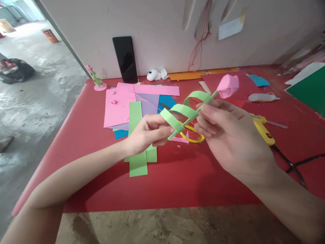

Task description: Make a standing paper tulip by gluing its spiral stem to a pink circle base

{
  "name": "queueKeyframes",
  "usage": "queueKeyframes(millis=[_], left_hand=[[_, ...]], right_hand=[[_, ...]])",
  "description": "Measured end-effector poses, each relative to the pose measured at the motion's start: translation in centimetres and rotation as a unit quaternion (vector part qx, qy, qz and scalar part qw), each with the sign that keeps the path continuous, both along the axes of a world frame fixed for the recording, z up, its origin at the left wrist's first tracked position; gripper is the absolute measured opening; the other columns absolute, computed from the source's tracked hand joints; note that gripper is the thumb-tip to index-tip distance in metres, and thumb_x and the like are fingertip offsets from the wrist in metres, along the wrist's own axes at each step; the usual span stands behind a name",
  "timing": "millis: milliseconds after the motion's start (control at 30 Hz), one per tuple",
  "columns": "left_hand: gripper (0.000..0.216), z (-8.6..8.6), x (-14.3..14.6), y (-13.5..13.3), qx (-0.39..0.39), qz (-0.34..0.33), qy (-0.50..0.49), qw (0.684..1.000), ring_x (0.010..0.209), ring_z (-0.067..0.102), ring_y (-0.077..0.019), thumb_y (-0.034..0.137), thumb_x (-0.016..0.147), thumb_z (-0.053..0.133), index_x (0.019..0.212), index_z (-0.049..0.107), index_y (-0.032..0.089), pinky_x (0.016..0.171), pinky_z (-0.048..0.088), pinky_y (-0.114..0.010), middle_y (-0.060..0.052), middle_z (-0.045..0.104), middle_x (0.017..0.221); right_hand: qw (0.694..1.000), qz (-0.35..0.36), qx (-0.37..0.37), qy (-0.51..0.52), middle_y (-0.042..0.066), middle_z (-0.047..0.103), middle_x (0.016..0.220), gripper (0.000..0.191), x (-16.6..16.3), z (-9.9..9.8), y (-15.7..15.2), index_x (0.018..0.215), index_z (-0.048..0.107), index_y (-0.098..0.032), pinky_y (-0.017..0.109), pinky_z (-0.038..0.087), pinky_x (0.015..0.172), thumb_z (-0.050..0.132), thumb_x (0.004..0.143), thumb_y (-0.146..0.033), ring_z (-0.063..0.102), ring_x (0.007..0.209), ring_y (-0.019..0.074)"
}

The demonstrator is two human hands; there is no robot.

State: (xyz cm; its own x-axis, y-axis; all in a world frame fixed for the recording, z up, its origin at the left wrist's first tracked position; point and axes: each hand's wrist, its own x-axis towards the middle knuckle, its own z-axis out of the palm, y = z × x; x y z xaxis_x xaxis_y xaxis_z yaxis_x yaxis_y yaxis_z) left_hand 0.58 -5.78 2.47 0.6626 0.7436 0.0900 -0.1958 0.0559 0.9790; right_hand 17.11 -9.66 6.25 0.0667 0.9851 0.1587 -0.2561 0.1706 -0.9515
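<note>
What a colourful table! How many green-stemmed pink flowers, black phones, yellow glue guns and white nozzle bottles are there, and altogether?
Green-stemmed pink flowers: 2 (held flower, standing flower)
Black phone: 1
Yellow glue gun: 1
White nozzle bottle: 1
Total: 5

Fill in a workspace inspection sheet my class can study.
Surface: red tabletop, coloured sheets on it.
Work items: pink flower on green stem with three looped green strips, held above the tabletop.
Clutter: yellow-handled scissors, yellow glue gun, white bottle, propped phone.
Hands: left hand pinches the lowest strip by the stem; right hand grips the stem below the flower.
Cables: black cord at the glue gun; red cord hanging on pale panel.
Surroundings: panel behind; grey floor with dark bag, left.
</note>
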Motion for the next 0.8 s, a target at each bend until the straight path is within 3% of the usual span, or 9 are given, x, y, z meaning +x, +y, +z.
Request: queueKeyframes(millis=[233, 400, 567, 800], left_hand=[[0.031, 0.3, 0.1, -0.1, -0.001, 0.001, 0.006, 1.000, 0.033, 0.016, -0.0001, 0.053, 0.068, 0.073, 0.074, 0.072, 0.023, 0.035, 0.018, -0.021, 0.007, 0.036, 0.044], [0.028, 0.1, 0.2, -0.3, -0.011, 0.042, 0.009, 0.999, 0.034, 0.016, -0.0009, 0.050, 0.068, 0.074, 0.071, 0.070, 0.022, 0.036, 0.015, -0.021, 0.008, 0.028, 0.039], [0.028, 0.5, 0.3, -0.8, -0.005, 0.084, 0.012, 0.996, 0.032, 0.022, -0.0007, 0.050, 0.066, 0.076, 0.071, 0.073, 0.023, 0.035, 0.019, -0.020, 0.007, 0.034, 0.039], [0.023, 0.7, 0.2, -1.0, 0.000, 0.068, 0.006, 0.998, 0.026, 0.027, 0.0005, 0.046, 0.072, 0.074, 0.075, 0.076, 0.023, 0.034, 0.025, -0.018, 0.008, 0.043, 0.037]], right_hand=[[0.999, 0.034, -0.018, 0.028, -0.006, 0.032, 0.051, 0.032, -0.1, -0.3, -0.1, 0.056, 0.053, -0.018, 0.019, 0.024, 0.039, 0.081, 0.065, -0.031, 0.027, 0.044, 0.0022], [0.996, 0.040, -0.037, 0.063, -0.006, 0.035, 0.053, 0.029, -0.2, -0.6, -0.1, 0.058, 0.058, -0.018, 0.018, 0.023, 0.039, 0.085, 0.060, -0.031, 0.027, 0.043, 0.0013], [0.997, 0.040, -0.027, 0.053, -0.006, 0.032, 0.051, 0.032, -0.2, -0.7, 0.0, 0.056, 0.053, -0.018, 0.018, 0.025, 0.039, 0.082, 0.064, -0.030, 0.028, 0.043, 0.0017], [0.996, 0.036, -0.039, 0.075, -0.008, 0.024, 0.050, 0.041, -0.4, -0.5, -0.2, 0.050, 0.043, -0.016, 0.017, 0.025, 0.039, 0.080, 0.063, -0.026, 0.028, 0.042, 0.0008]])
